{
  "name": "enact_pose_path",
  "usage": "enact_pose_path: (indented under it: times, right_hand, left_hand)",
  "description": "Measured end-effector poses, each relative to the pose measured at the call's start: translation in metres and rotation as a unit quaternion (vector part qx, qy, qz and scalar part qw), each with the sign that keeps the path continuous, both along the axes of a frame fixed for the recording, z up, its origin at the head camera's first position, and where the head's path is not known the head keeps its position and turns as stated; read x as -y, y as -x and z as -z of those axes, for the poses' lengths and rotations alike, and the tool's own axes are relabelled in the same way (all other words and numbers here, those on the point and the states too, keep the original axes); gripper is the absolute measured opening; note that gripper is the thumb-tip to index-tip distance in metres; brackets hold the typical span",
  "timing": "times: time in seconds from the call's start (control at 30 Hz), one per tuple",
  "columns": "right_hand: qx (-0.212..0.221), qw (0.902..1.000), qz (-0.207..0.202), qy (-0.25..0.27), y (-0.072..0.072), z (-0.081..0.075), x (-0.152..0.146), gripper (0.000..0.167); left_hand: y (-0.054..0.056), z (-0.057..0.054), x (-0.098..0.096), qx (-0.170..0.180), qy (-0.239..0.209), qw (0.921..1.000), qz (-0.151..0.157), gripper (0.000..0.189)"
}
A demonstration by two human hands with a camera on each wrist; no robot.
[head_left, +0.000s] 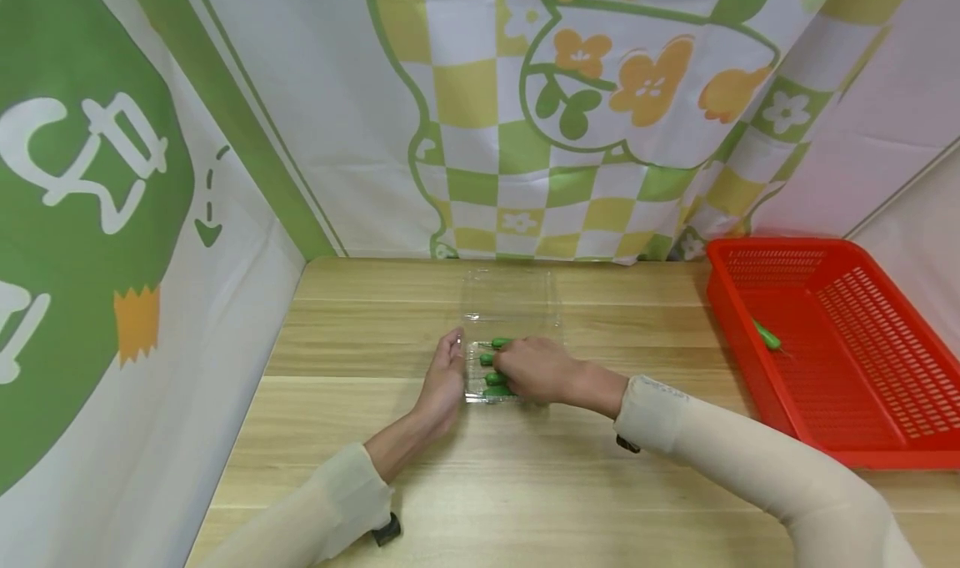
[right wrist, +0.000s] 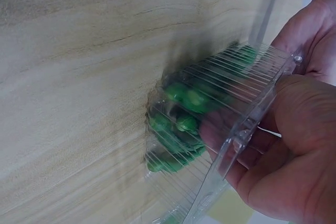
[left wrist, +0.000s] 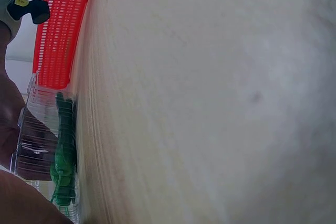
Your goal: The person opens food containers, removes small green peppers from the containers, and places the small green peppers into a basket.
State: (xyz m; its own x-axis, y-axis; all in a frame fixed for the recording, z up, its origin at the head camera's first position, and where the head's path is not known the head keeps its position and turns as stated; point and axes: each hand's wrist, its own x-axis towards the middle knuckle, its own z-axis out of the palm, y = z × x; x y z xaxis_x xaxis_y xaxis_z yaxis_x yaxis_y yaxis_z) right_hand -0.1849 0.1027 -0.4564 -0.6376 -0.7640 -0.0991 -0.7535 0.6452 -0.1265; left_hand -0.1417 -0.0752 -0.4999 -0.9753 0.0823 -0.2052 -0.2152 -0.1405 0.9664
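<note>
A clear plastic clamshell box (head_left: 474,397) sits on the table, its transparent lid (head_left: 510,294) folded back, away from the person. Several green chili peppers (head_left: 495,379) lie crosswise in it, side by side. Against the box's left side rests my left hand (head_left: 441,384), fingers extended along the wall. My right hand (head_left: 538,369) reaches over the right rim with bent fingers down among the peppers. In the right wrist view its fingertips (right wrist: 212,129) touch the peppers (right wrist: 186,123) behind the ribbed wall; whether they pinch one is hidden.
To the right stands a red perforated basket (head_left: 847,393) with a green chili pepper (head_left: 767,335) against its left wall. The wooden table (head_left: 480,485) meets a patterned cloth (head_left: 510,193) at the back and a printed sheet (head_left: 255,326) on the left.
</note>
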Motion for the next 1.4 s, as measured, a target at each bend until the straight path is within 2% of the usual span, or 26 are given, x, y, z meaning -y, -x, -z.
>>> enact_pose_path:
  times: [0.4, 0.6, 0.93, 1.17, 1.4]
  right_hand:
    - [-0.044, 0.9988, -0.020, -0.004, 0.0000, 0.0065, 0.0000, 0.018]
    - [-0.056, 0.9981, -0.027, 0.004, -0.0007, 0.0082, 0.0000, 0.023]
    - [-0.012, 0.9997, -0.023, -0.003, -0.0021, 0.0033, 0.0006, 0.010]
    - [0.015, 0.9997, -0.017, 0.013, -0.0027, 0.0022, 0.0000, 0.009]
    - [0.009, 0.9996, -0.018, 0.020, -0.0022, 0.0023, -0.0039, 0.016]
  left_hand:
    - [-0.0005, -0.0008, -0.0003, 0.002, 0.003, 1.0000, 0.007, 0.053]
    - [-0.0007, -0.0006, -0.0002, 0.001, -0.002, 1.0000, 0.009, 0.054]
    - [-0.0016, -0.0018, 0.0000, 0.005, -0.006, 1.0000, 0.003, 0.053]
    - [-0.0008, -0.0014, 0.0005, 0.006, -0.002, 1.0000, 0.007, 0.053]
    - [-0.0012, -0.0022, 0.0012, 0.006, -0.002, 0.9999, 0.011, 0.053]
